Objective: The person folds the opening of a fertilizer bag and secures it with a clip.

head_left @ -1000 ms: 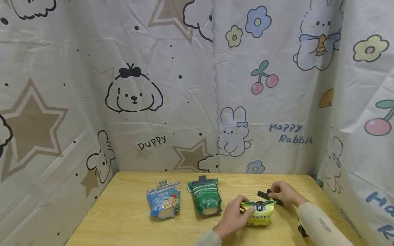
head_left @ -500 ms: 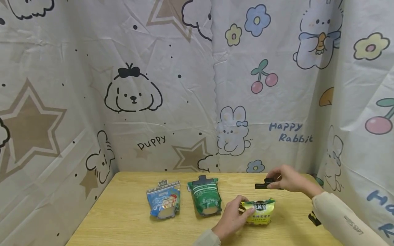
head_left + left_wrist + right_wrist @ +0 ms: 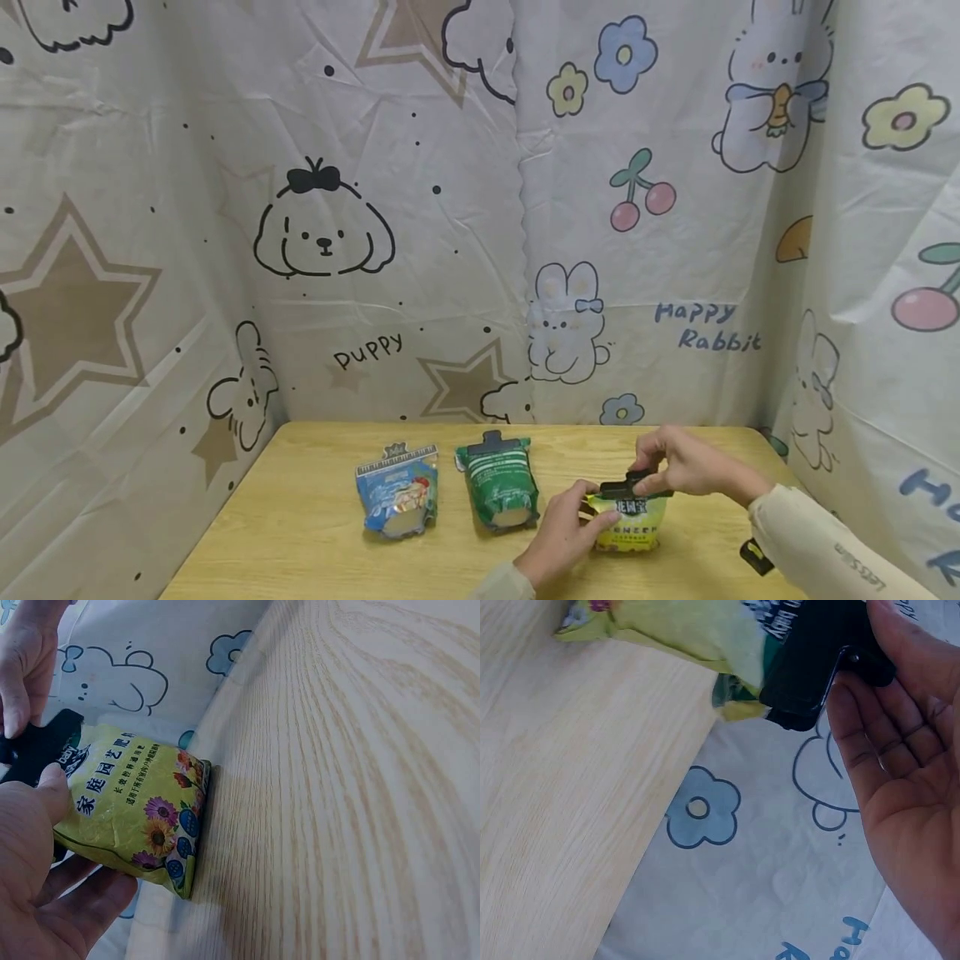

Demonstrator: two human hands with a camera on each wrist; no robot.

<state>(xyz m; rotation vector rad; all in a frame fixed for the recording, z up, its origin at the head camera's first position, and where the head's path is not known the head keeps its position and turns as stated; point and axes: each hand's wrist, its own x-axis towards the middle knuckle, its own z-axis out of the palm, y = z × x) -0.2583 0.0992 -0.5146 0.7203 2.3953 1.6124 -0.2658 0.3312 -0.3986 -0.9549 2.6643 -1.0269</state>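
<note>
A small yellow bag [image 3: 628, 532] of plant fertilizer with flower prints stands upright on the table. My left hand [image 3: 561, 527] grips its left side, thumb on the front and fingers behind, as the left wrist view also shows. My right hand [image 3: 682, 463] pinches the handle of a wide black clip [image 3: 618, 489]. That clip lies along the bag's top edge; in the right wrist view the black clip [image 3: 814, 664] overlaps the green top strip. Whether its jaws bite fully on the bag is hard to tell.
Left of the yellow bag stand a green bag [image 3: 501, 487] with a black clip on top and a blue bag [image 3: 397, 500] with a patterned clip. Another black clip [image 3: 756, 557] with some yellow lies by my right forearm. A printed curtain [image 3: 450, 208] hangs behind the wooden table [image 3: 285, 533].
My right hand has lifted the black clip from behind the yellow bag, then brought it down onto the bag's top edge. The left hand keeps its grip in the same place.
</note>
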